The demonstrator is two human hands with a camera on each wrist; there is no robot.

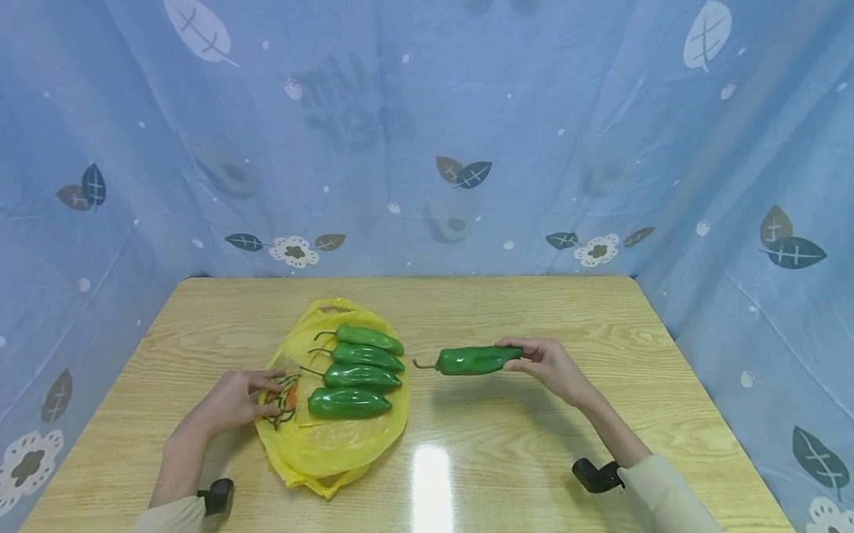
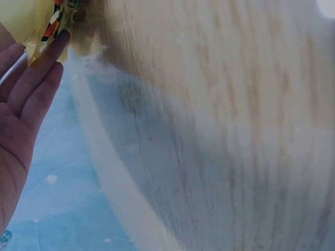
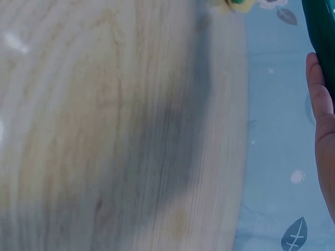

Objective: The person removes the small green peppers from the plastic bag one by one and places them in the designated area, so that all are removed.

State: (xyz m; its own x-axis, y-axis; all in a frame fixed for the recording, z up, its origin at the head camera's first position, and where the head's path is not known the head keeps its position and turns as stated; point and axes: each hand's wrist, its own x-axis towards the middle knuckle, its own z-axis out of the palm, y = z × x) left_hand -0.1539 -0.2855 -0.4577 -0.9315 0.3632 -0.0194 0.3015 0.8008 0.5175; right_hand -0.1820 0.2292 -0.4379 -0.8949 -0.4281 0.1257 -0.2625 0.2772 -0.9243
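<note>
My right hand (image 1: 554, 369) grips a long green pepper (image 1: 473, 360) by its blunt end, off to the right of the bag. The pepper lies level above the table, its curved stem pointing left. At the edge of the right wrist view, fingers (image 3: 317, 89) lie along the dark green pepper (image 3: 316, 23). My left hand (image 1: 227, 399) is at the left side of a flattened yellow plastic bag (image 1: 335, 455), thumb and forefinger apart, touching its printed patch (image 1: 285, 401). In the left wrist view, straight fingers (image 2: 39, 78) meet the crinkled bag (image 2: 23, 21).
Several green peppers (image 1: 363, 355) lie in a column on the bag, most stems pointing left. Beneath is a wood-grain table (image 1: 518, 451) with a bright glare spot near its front. A blue patterned curtain (image 1: 394, 142) surrounds the back and sides.
</note>
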